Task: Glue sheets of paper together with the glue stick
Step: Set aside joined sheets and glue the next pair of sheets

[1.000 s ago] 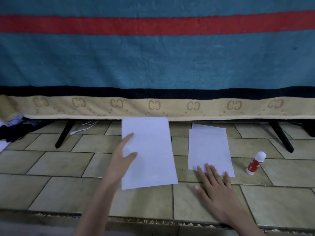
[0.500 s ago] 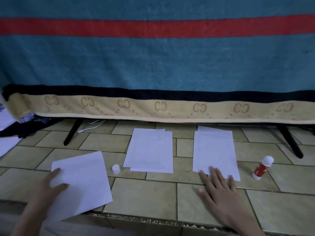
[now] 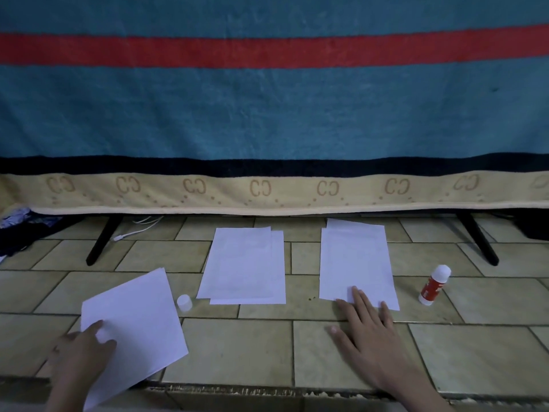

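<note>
The left hand [image 3: 80,352] gripped the near-left edge of a loose white paper sheet [image 3: 133,328], which lay skewed on the tan tiled floor [image 3: 237,352], long axis running from near-left to far-right; the right hand [image 3: 365,328] lay flat, fingers straight, fingertips pressing the near edge of the right stack of white sheets [image 3: 355,263]; the red-and-white glue stick [image 3: 434,285] stood uncapped to the right of that hand, leaning toward the far right; its small white cap [image 3: 184,302] stood between the loose sheet and the middle stack of white sheets [image 3: 243,264].

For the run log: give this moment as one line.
left hand on loose sheet | right hand flat on right stack | glue stick untouched
</note>
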